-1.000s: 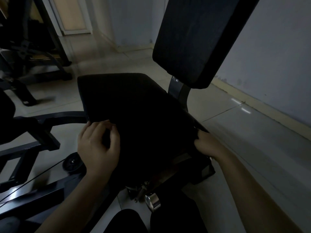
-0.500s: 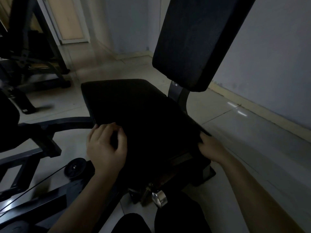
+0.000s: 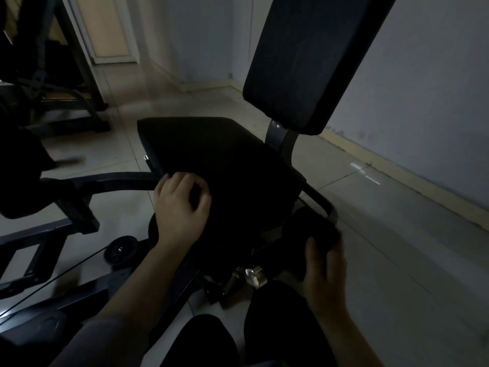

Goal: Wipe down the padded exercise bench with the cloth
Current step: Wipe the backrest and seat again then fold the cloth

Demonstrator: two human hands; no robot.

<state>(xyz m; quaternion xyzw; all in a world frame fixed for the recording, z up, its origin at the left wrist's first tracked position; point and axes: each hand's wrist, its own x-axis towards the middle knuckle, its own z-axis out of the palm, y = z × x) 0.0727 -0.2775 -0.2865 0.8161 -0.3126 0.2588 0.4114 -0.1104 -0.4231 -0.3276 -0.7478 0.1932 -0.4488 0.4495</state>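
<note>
The bench has a black seat pad (image 3: 225, 160) in the middle of the view and a tilted black back pad (image 3: 312, 56) rising above it to the right. My left hand (image 3: 180, 207) rests on the seat's near left edge with fingers curled; it is too dark to tell what they pinch. My right hand (image 3: 325, 271) is off the seat, low at its near right corner. It grips a dark bunched cloth (image 3: 315, 226), which is blurred.
A curved metal frame arm (image 3: 111, 181) and a small pulley wheel (image 3: 120, 250) with a cable lie left of the seat. A shiny metal adjuster (image 3: 254, 276) sits under the seat's front. My dark-clad knees (image 3: 277, 327) are below. A wall (image 3: 423, 102) runs along the right, with another machine (image 3: 53, 75) back left.
My right hand has left the seat's right edge and pulled down and toward me with the dark cloth. My left hand has stayed on the seat's left edge.
</note>
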